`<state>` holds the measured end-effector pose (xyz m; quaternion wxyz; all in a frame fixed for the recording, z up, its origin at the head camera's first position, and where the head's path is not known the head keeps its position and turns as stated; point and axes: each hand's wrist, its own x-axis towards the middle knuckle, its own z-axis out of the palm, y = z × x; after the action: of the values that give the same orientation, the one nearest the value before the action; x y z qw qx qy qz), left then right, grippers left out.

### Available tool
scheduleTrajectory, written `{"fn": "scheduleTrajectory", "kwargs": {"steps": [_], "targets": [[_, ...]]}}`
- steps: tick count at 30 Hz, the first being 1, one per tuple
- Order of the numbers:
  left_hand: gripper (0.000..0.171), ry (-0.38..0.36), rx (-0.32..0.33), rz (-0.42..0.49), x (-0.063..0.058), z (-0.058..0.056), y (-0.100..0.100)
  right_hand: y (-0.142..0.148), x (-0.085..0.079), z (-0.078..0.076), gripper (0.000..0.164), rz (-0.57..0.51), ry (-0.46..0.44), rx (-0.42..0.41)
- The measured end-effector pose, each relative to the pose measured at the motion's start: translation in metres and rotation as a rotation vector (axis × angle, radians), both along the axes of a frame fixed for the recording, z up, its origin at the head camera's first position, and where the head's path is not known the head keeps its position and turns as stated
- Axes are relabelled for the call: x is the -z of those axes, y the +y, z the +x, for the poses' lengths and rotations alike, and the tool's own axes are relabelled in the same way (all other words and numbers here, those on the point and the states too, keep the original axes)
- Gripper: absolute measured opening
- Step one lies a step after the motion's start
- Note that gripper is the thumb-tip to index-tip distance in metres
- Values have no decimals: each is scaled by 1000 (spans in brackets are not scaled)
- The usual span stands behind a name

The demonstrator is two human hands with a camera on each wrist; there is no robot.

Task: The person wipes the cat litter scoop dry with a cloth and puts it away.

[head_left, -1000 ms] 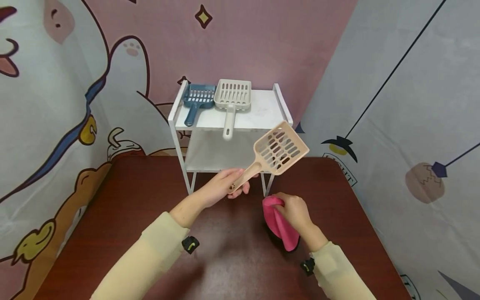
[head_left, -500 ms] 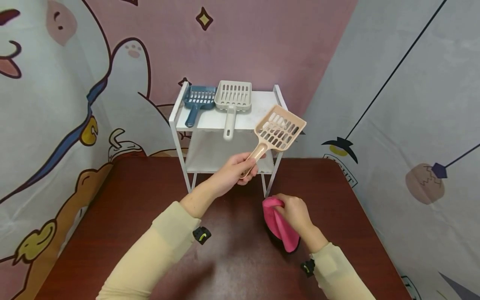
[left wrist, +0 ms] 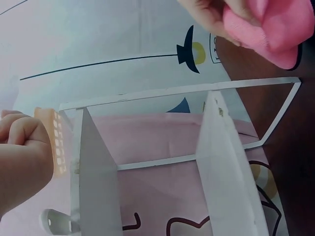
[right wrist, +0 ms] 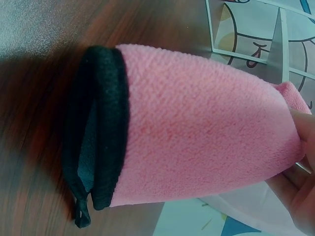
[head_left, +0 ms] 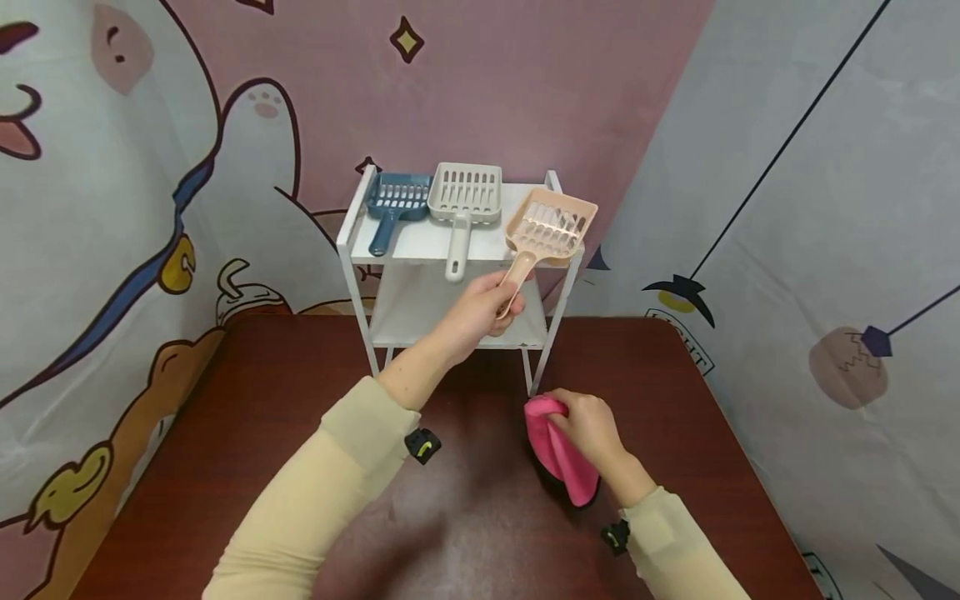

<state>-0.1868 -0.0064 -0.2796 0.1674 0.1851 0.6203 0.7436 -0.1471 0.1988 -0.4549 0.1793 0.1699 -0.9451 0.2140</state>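
My left hand [head_left: 482, 310] grips the handle of a beige cat litter scoop [head_left: 534, 252], its slotted head up and tilted right. In the head view the head overlaps the right end of the white rack's [head_left: 420, 312] top shelf; the left wrist view shows the scoop [left wrist: 52, 142] edge-on beside that shelf. Lower right, my right hand [head_left: 588, 423] pinches the closed end of a pink fleecy mitt [head_left: 558, 450]. The right wrist view shows the mitt's [right wrist: 202, 128] black-bound opening and small hanging loop, facing the table.
On the top shelf lie a blue litter scoop [head_left: 387, 223] at left and an off-white one [head_left: 459, 242] beside it, handle jutting over the front edge. The rack stands at the back of a dark reddish-brown table [head_left: 285, 400]. Cartoon-printed sheets [head_left: 585, 100] hang behind and at both sides.
My left hand has carried the beige scoop forward and right, from above the table to the rack's top shelf. The right hand and pink mitt have stayed in place.
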Motion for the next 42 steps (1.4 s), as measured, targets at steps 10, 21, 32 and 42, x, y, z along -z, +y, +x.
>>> {"fn": "scheduleTrajectory", "kwargs": {"steps": [10, 21, 32, 42], "targets": [[28, -48, -95, -25, -16, -9, 9, 1, -1, 4, 20, -23, -3, -13], [22, -34, -248, -124, -26, -18, 18, 2, -1, 4, 21, 1, 1, 7], [34, -18, -267, -191, -36, -27, 30, 3, -2, 3, 23, 23, -17, 23], [39, -52, -248, -189, -40, -36, 43, 4, 0, 1, 24, 22, -7, 20]]}}
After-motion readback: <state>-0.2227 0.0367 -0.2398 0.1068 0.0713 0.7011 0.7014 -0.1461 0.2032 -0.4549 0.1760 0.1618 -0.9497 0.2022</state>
